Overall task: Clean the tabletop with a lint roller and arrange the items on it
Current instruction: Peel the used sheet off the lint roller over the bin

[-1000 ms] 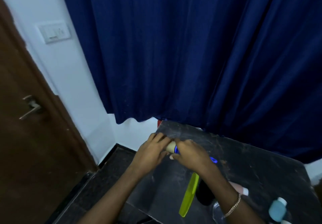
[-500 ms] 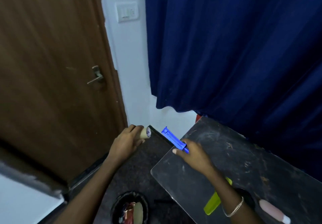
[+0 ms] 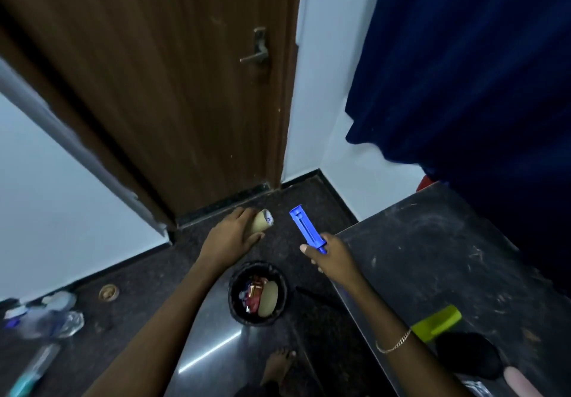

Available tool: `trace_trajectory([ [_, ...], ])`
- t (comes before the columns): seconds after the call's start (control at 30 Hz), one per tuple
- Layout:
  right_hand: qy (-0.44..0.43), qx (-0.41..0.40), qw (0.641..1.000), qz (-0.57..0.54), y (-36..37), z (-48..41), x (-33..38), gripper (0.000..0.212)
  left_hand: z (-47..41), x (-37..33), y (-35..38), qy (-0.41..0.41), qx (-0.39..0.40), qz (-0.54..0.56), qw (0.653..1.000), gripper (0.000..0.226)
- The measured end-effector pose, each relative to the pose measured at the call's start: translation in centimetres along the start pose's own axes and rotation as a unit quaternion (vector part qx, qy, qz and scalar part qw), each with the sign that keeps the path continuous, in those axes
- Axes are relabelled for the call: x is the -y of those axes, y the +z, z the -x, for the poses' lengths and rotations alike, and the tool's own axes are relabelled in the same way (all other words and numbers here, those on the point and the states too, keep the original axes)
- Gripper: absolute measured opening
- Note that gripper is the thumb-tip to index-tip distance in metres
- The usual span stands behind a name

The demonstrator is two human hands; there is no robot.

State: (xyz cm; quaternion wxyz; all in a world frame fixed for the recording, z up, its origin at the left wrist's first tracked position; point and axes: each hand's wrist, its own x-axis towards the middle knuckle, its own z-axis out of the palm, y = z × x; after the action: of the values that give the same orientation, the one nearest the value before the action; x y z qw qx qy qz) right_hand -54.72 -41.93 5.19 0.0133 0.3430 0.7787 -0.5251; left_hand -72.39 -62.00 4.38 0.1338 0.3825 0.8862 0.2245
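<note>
Holding a cardboard roll (image 3: 262, 221), probably light and stiff, round its middle, the left hand (image 3: 236, 237) hung beyond the bin (image 3: 232, 304), while the right hand (image 3: 332, 259) gripped the rigid blue roller handle (image 3: 304, 228) by its lower end, right of the bin.

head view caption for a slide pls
Left hand holds a cardboard core, right hand the blue roller handle, near a black bin.

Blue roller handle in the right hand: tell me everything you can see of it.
The blue handle is bright plastic, a bare spindle with a grooved face, no roll on it. The right hand grips its lower end; it slants up and leftward in the air beside the table. Nothing else touches it.
</note>
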Motion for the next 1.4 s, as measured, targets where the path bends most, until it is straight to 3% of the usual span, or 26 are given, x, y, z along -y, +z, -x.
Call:
trace_trajectory([
  [0.13, 0.02, 0.023, 1.0, 0.009, 3.8, -1.1, -1.3, 0.041, 2.0, 2.6, 2.3, -0.035, 0.018, 0.012, 0.999, 0.048],
  [0.4, 0.06, 0.037, 0.997, 0.037, 10.3, -3.5, -4.4, 0.024, 3.5, 7.3, 7.9, -0.106, 0.064, 0.024, 0.992, 0.052],
  [0.93, 0.084, 0.005, 0.987, 0.134, 19.8, -12.8, -19.6, 0.029, 2.3, 18.4, 26.5, -0.217, 0.109, 0.04, 0.969, 0.055],
  [1.3, 0.129, 0.052, 0.963, 0.231, 24.7, -16.5, -29.2, 0.038, 0.7, 21.6, 37.6, -0.257, 0.16, 0.042, 0.952, 0.069],
  [1.4, 0.132, 0.05, 0.963, 0.228, 24.8, -16.8, -30.1, 0.038, 0.8, 22.2, 38.7, -0.296, 0.179, 0.042, 0.937, 0.085],
])
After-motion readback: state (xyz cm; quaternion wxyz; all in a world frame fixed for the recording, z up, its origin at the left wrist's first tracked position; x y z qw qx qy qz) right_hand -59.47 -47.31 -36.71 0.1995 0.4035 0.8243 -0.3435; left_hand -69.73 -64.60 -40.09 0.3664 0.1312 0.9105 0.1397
